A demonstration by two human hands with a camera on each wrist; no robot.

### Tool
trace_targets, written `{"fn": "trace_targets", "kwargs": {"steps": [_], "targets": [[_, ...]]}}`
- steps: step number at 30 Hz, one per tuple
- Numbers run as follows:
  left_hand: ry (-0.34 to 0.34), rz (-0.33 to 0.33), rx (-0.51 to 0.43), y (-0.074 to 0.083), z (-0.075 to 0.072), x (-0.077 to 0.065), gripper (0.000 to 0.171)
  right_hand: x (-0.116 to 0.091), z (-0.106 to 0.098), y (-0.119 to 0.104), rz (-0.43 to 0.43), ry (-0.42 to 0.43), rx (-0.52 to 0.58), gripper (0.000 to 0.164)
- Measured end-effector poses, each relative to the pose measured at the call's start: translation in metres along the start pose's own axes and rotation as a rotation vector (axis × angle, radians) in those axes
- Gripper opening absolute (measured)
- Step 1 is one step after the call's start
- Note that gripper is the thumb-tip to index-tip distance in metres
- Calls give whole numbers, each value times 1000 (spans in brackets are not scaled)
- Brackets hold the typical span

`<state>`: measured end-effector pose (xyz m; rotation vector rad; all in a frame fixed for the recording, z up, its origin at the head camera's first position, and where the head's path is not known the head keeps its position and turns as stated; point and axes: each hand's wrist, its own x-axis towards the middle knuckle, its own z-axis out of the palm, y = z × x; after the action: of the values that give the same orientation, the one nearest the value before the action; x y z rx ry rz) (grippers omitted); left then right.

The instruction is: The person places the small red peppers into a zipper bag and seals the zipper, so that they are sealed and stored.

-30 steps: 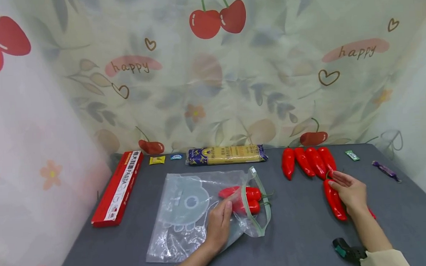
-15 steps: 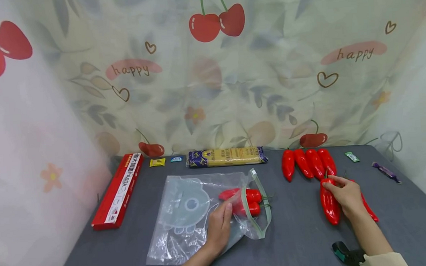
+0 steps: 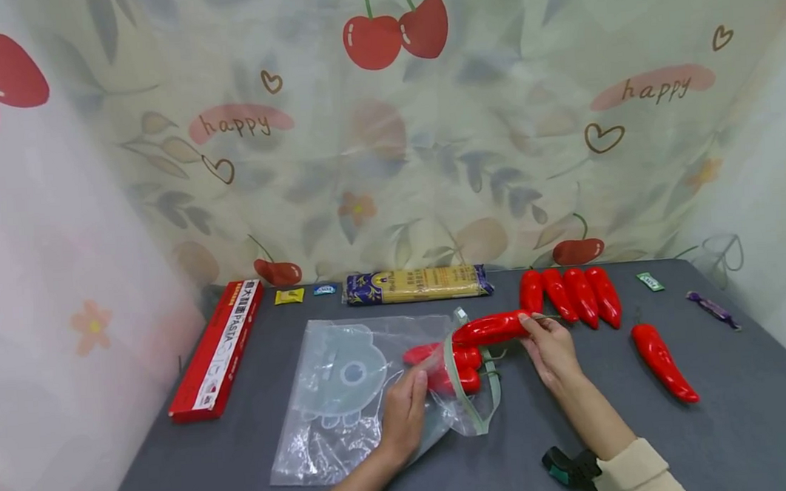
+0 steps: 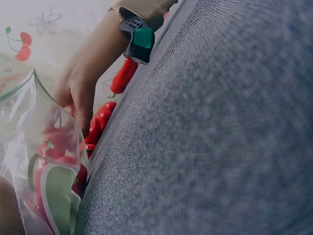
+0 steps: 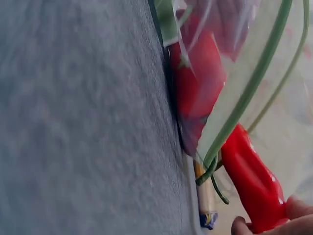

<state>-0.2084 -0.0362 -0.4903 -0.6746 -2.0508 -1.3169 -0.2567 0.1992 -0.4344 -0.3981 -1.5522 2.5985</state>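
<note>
My right hand (image 3: 552, 347) pinches a red chili pepper (image 3: 487, 329) near its stem end. The pepper lies nearly level, its tip at the mouth of a clear zip bag (image 3: 343, 448) with a green-edged opening. Inside the bag, red peppers (image 3: 467, 358) lie with stems toward the opening. My left hand (image 3: 402, 419) holds the bag near its mouth, some of its fingers hidden behind the plastic. In the right wrist view the held pepper (image 5: 252, 178) reaches between the bag's green edges (image 5: 254, 83).
Several red peppers (image 3: 579, 295) lie in a row at the back right, with another pepper (image 3: 664, 363) nearer. A red pasta box (image 3: 218, 351) stands left and a noodle pack (image 3: 418, 285) at the back. Small wrapped candies (image 3: 290, 296) lie along the back, one purple candy (image 3: 713, 312) far right.
My right hand has lifted one pepper from the right side and carried it left to the bag's mouth, turning it sideways. My left hand stays on the bag.
</note>
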Motion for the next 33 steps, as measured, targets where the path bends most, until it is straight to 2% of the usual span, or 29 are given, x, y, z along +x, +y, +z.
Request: {"fn": "trace_targets", "kwargs": {"steps": [4, 11, 15, 18, 22, 25, 27, 29, 30, 33], "targets": [[22, -18, 10, 1, 0, 2, 30, 1, 4, 7, -32, 33, -45, 20], [44, 18, -15, 1, 0, 5, 33, 4, 3, 1, -112, 125, -46, 28], [41, 13, -18, 1, 0, 6, 33, 3, 6, 4, -145, 156, -172, 28], [40, 6, -6, 0, 0, 6, 32, 1, 9, 12, -146, 114, -278, 23], [41, -7, 3, 5, -1, 7, 32, 1, 15, 22, -125, 22, -296, 12], [30, 9, -2, 12, -4, 8, 32, 2, 24, 27, -120, -15, -302, 17], [12, 16, -8, 12, -4, 8, 33, 5, 31, 31, -118, -24, -376, 24], [10, 52, -16, 8, -3, 7, 34, 6, 38, 35, -115, -28, -455, 31], [6, 66, -18, 4, -1, 6, 35, 7, 41, 37, -109, -31, -491, 31], [-9, 83, -29, 3, 0, 5, 36, 9, 48, 44, -103, -57, -561, 28]]}}
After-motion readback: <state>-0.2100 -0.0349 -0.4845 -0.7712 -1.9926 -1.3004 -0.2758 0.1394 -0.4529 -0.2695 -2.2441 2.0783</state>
